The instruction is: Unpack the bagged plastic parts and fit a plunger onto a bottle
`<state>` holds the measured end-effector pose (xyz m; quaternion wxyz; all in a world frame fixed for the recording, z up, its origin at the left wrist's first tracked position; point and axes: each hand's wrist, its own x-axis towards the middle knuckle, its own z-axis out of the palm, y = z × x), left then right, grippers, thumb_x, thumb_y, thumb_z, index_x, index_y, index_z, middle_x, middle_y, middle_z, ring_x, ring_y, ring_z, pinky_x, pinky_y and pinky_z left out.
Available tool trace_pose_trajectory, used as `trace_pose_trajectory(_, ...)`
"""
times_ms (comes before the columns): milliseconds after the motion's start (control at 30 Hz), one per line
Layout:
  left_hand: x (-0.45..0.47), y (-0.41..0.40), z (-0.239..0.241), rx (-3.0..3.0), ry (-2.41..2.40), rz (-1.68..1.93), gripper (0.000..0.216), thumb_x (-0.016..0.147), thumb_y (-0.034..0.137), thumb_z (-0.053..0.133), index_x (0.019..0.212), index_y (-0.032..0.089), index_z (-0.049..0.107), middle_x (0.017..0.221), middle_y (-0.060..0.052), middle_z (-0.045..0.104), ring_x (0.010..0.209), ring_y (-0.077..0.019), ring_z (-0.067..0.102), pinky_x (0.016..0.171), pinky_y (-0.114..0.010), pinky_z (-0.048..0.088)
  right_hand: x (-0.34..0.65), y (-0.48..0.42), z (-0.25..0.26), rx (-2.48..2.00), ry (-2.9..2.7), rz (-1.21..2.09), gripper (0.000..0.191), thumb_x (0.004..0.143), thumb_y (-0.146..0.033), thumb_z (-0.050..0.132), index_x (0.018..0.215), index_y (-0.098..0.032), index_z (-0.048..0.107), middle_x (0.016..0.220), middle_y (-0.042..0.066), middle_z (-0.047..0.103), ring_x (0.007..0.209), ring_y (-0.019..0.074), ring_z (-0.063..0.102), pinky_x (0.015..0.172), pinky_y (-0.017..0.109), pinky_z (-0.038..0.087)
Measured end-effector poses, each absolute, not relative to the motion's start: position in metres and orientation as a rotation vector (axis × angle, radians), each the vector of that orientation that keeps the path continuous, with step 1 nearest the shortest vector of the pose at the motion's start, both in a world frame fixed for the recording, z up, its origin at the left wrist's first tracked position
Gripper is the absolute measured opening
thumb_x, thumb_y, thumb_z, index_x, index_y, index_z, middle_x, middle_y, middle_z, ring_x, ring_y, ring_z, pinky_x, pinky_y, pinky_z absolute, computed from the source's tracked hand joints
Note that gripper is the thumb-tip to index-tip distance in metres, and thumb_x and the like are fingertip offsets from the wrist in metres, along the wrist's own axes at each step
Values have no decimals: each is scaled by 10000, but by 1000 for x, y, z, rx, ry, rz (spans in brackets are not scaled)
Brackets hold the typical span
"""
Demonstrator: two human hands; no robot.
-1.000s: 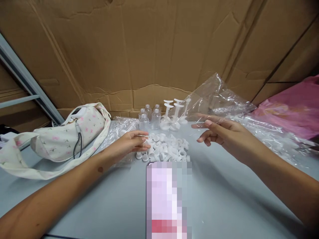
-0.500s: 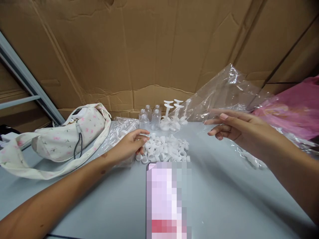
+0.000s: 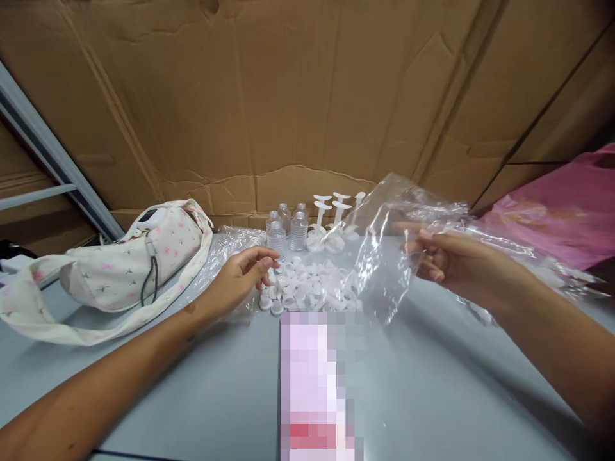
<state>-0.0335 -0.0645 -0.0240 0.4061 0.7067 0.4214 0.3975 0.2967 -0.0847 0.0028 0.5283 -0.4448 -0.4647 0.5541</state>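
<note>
A pile of small white plastic caps [image 3: 307, 285] lies on the grey table [image 3: 432, 384]. My left hand [image 3: 240, 276] hovers at the pile's left edge with fingers curled loosely and apart, holding nothing. My right hand [image 3: 451, 259] grips a clear plastic bag [image 3: 389, 256], lifted off the table so that it hangs down over the right side of the pile. Behind the pile stand several small clear bottles [image 3: 288, 230] and white T-shaped plastic pieces [image 3: 334, 221].
A floral cloth bag [image 3: 125, 262] with a long strap lies at the left. A blurred phone-shaped object [image 3: 319, 384] rests in front of the pile. More clear plastic [image 3: 538, 269] and a pink bag [image 3: 557, 218] sit at the right. Cardboard [image 3: 288, 96] walls the back.
My right hand closed on the clear bag and pulled it from the right toward the centre, over the caps. My left hand lifted slightly and drew back from the pile.
</note>
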Motion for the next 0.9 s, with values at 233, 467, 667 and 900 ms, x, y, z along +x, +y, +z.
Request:
trace_pose_trajectory(233, -19, -84, -27, 1513, 873, 733, 401, 847, 523, 529, 995, 150, 535, 845, -76, 652, 646, -146, 635, 605, -285, 474, 258, -95, -30, -1122, -1462, 1704, 435, 794, -406, 666, 1156, -173, 602, 832, 49, 702, 436, 49, 538, 466, 207, 433)
trace_pose_trajectory(467, -9, -99, -29, 1463, 943, 746, 269, 811, 287, 623, 982, 201, 433, 668, 41, 584, 529, -92, 556, 523, -233, 439, 240, -109, -31, -1168, -1568, 1683, 474, 768, -488, 664, 1137, -197, 602, 862, 51, 692, 470, 80, 579, 480, 234, 407)
trace_pose_trajectory(667, -10, -99, -26, 1531, 937, 691, 220, 784, 275, 634, 759, 182, 437, 626, 28, 585, 510, -89, 552, 502, -227, 431, 244, -101, -38, -1209, -1347, 1431, 410, 760, -578, 623, 778, -168, 614, 537, -22, 561, 425, 64, 470, 437, 211, 309)
trace_pose_trajectory(900, -14, -93, -24, 1620, 967, 710, 207, 812, 317, 601, 789, 181, 447, 625, 22, 577, 504, -90, 526, 495, -230, 406, 247, -98, -38, -1261, -1396, 1313, 393, 776, -533, 625, 639, -173, 545, 492, -30, 528, 430, 74, 454, 446, 223, 260)
